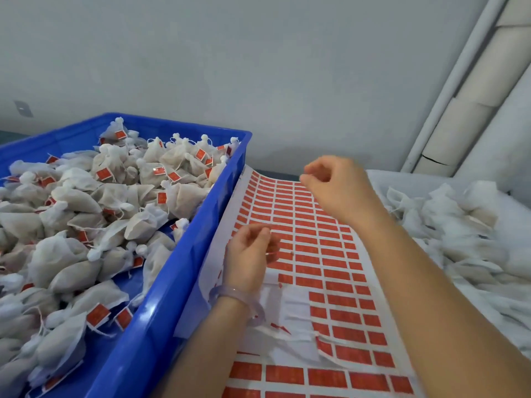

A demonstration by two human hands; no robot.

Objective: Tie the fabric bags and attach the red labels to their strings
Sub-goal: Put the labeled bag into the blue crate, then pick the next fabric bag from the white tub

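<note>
A sheet of red labels [313,242] on white backing lies in the middle, with several labels peeled off at its near left. My left hand [248,258] hovers over the sheet's left part, fingers loosely curled, with nothing plainly held. My right hand [336,188] hangs blurred above the far end of the sheet, fingers curled downward and empty as far as I can see. Tied fabric bags [86,214] with red labels on their strings fill the blue crate [184,271] at the left. Untied white bags [448,225] are heaped at the right.
A grey wall [258,67] rises close behind the work surface. White pipes and ducting [465,90] run up the right corner. A pale bracelet [244,300] circles my left wrist. The crate's right wall stands right beside the label sheet.
</note>
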